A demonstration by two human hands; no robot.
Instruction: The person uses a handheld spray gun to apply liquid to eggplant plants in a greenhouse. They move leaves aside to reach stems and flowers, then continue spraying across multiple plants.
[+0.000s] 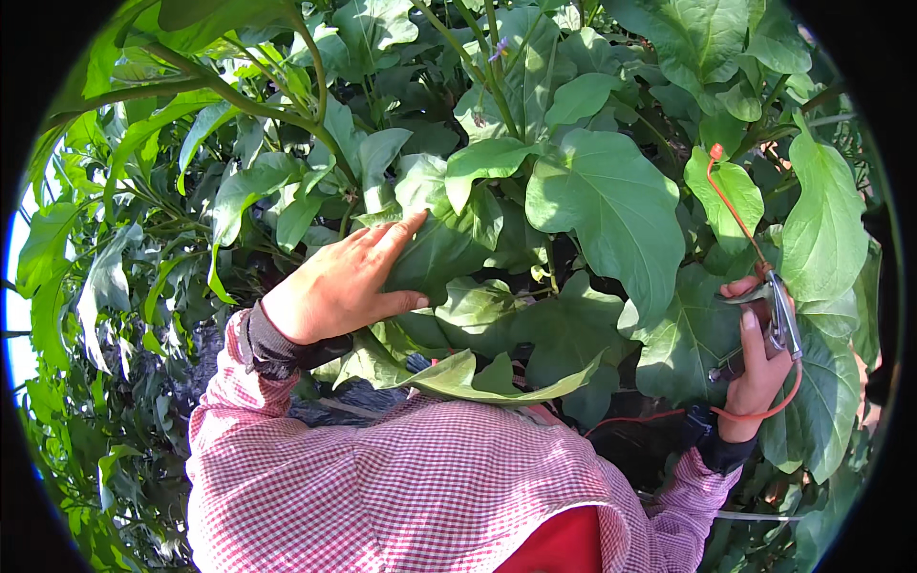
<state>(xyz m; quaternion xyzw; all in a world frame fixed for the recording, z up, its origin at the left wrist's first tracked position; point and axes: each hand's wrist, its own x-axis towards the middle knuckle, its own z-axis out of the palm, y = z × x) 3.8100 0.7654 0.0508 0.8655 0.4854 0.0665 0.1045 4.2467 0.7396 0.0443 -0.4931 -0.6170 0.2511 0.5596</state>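
Note:
My left hand (346,283) rests among broad eggplant leaves, fingers outstretched and touching a large leaf (448,247). Nothing is gripped in it that I can see. At the right, my right hand (761,365) is wrapped around a metal-bodied spray gun (781,315) with a lever. A thin red wand (736,211) rises from the gun and ends in a small red nozzle (716,152), in front of a leaf. A red hose (777,408) loops from the base of the gun past my wrist.
Thick eggplant stems (243,104) with leaves arch in from the upper left. A purple flower (499,49) shows near the top. One long leaf (466,379) curls up against my checked garment (444,487). Dark plastic sheeting (337,405) covers ground below the foliage.

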